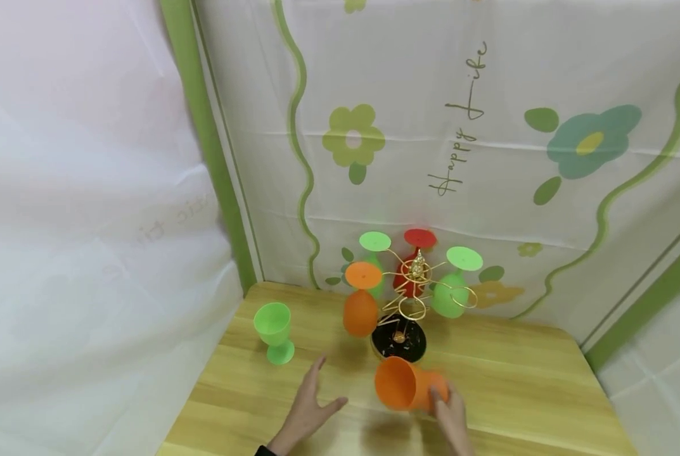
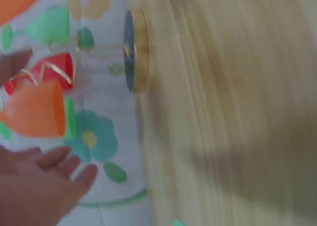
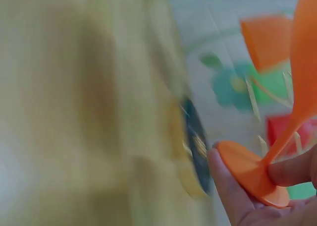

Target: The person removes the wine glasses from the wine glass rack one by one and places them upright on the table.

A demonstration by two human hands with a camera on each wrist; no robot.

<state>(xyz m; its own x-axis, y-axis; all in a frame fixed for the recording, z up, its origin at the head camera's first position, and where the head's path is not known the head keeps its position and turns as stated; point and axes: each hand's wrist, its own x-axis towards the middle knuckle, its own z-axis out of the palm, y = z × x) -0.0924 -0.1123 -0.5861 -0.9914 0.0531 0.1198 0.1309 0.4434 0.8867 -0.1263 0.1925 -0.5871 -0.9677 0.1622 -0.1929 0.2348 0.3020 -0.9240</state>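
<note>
An orange goblet (image 1: 395,384) is tilted on its side above the table, its mouth facing left and toward the head camera. My right hand (image 1: 449,411) grips it by the foot and stem, thumb and fingers on the orange foot (image 3: 252,174) in the right wrist view. Fingers spread, my left hand (image 1: 308,408) hovers over the table left of that goblet and holds nothing. Behind both hands stands a gold wire goblet rack (image 1: 412,309) on a round black base (image 1: 398,339). Upside down on it hang an orange goblet (image 1: 360,313), a red goblet (image 1: 404,285) and green goblets (image 1: 450,296).
A green goblet (image 1: 274,323) stands upright on the wooden table (image 1: 522,392), left of the rack. Close behind the rack hangs a white flower-printed curtain (image 1: 397,82). Another white cloth (image 1: 89,253) hangs along the left side.
</note>
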